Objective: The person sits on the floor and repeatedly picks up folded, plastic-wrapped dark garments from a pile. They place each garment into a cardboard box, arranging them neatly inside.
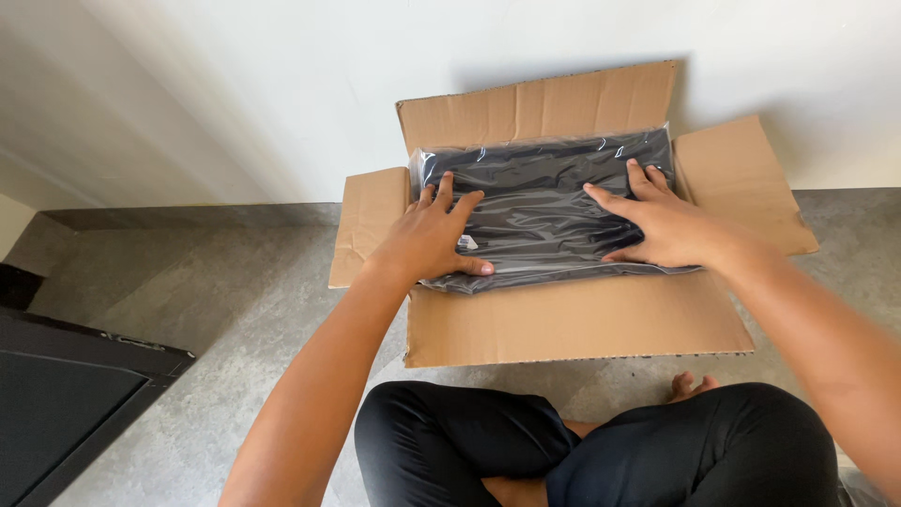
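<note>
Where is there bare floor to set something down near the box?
Bare grey floor lies left of the cardboard box, up to the dark panel. Inside the box it is crowded: the plastic-wrapped dark bundle fills it, left hand and right hand flat on top.

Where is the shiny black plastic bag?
The shiny black plastic bag lies in the open cardboard box by the white wall, mid-frame, with the left hand and right hand flat on it.

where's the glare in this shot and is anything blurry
Head view: streaks of glare on the clear plastic wrap of the dark bundle between the left hand and right hand; cardboard box casts a soft shadow on the wall; the frame is sharp, edges slightly bowed.
</note>
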